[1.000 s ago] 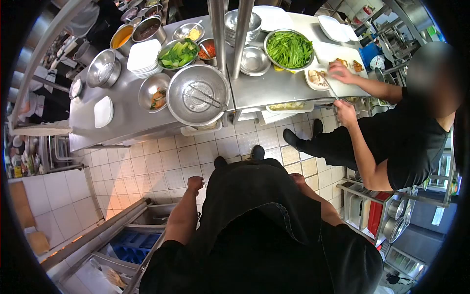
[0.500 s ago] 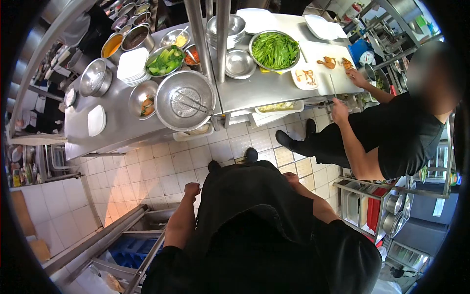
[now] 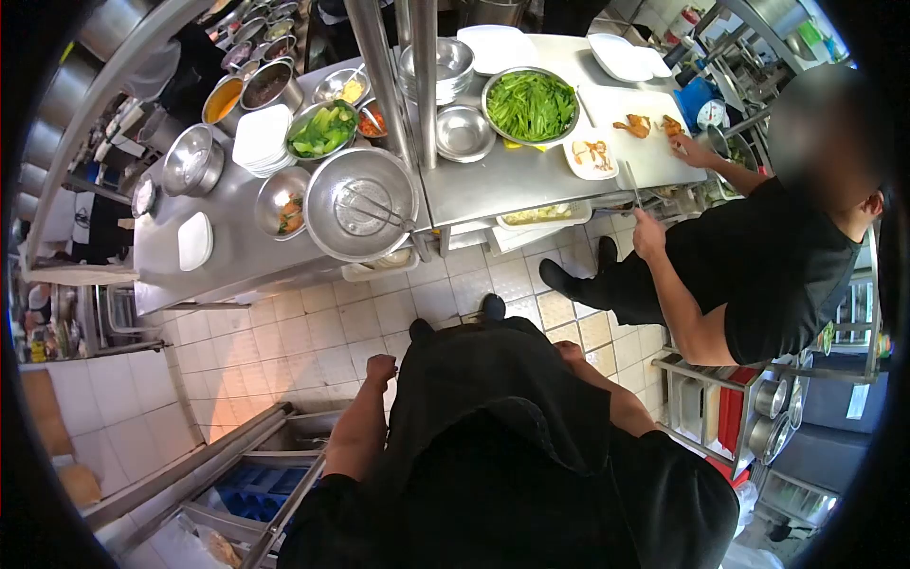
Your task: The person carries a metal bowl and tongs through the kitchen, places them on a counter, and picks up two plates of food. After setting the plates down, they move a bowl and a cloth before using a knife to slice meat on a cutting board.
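My left hand (image 3: pixel 381 369) hangs beside the dark apron, above the tiled floor. Its fingers are curled into a fist, with nothing visible in them. On the other side, my right hand (image 3: pixel 569 352) is at the apron's edge, and its fingers are mostly hidden. Both hands are well apart from the steel counter (image 3: pixel 379 284). On it, nearest to me, sits a large steel bowl (image 3: pixel 332 213) with tongs (image 3: pixel 374 207) in it. A smaller bowl with orange pieces (image 3: pixel 288 215) stands to its left.
To the right, a co-worker (image 3: pixel 701 256) holds a knife (image 3: pixel 633 184) by a white cutting board (image 3: pixel 654 156) with browned meat. Bowls of leafy greens (image 3: pixel 531 106), stacked white plates (image 3: pixel 263 137) and metal posts (image 3: pixel 423 85) occupy the counter. An open steel drawer unit (image 3: pixel 256 455) lies left behind me.
My view has shifted slightly, so the counter sits a little differently in it. The co-worker's knife hand has moved a little left and down. My hands stay low at my sides.
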Demonstrator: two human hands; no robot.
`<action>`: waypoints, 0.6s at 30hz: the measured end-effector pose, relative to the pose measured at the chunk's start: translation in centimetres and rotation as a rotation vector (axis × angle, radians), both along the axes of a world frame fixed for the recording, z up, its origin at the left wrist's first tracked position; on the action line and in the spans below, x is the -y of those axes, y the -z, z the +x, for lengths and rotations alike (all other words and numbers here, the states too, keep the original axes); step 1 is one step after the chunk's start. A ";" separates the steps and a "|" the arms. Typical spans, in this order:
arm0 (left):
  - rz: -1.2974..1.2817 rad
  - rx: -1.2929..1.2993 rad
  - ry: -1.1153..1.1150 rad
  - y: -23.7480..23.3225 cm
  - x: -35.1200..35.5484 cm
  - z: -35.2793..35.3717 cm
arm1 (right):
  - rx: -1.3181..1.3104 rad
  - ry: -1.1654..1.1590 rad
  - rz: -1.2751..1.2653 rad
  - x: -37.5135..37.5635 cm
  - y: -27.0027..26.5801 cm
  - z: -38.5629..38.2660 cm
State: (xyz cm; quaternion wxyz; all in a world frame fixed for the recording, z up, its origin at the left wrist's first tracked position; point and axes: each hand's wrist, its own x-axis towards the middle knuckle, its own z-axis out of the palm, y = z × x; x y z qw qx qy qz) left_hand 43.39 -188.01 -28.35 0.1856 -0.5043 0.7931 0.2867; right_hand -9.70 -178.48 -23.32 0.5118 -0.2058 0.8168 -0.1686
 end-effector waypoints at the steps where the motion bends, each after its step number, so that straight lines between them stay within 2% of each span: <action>1: 0.000 -0.007 -0.005 0.2 -0.1 0.2 | -0.064 -0.050 0.041 0.1 -0.6 0.0; 3: 0.001 -0.003 -0.014 0.8 -0.2 0.4 | -0.124 -0.103 0.078 0.6 -1.5 0.3; 7: -0.011 0.020 -0.002 0.9 -0.6 0.5 | -0.037 -0.051 0.010 0.1 -0.8 0.3; 9: 0.152 -0.076 -0.239 4.0 -1.0 1.3 | 0.010 -0.033 -0.024 -0.4 0.1 0.0; 10: 0.152 -0.075 -0.239 6.2 -1.5 2.0 | -0.018 -0.098 -0.075 -0.7 0.7 -0.3; 11: 0.188 -0.187 -0.378 8.1 -1.8 2.7 | -0.046 -0.162 -0.125 -0.8 0.9 -0.3; 12: 0.224 -0.301 -0.516 8.8 -2.0 3.1 | -0.045 -0.161 -0.125 -0.6 0.4 0.0; 13: 0.224 -0.299 -0.514 8.8 -2.0 3.2 | -0.063 -0.129 -0.074 0.0 -0.7 0.6; 15: 0.250 -0.388 -0.659 8.6 -2.1 3.4 | -0.081 -0.095 -0.023 0.7 -1.6 1.0; 16: 0.250 -0.387 -0.657 7.8 -1.9 3.2 | -0.080 -0.118 0.038 0.8 -1.7 1.0; 18: 0.118 -0.053 -0.212 4.0 -0.7 2.1 | -0.079 -0.138 0.099 0.8 -1.6 1.1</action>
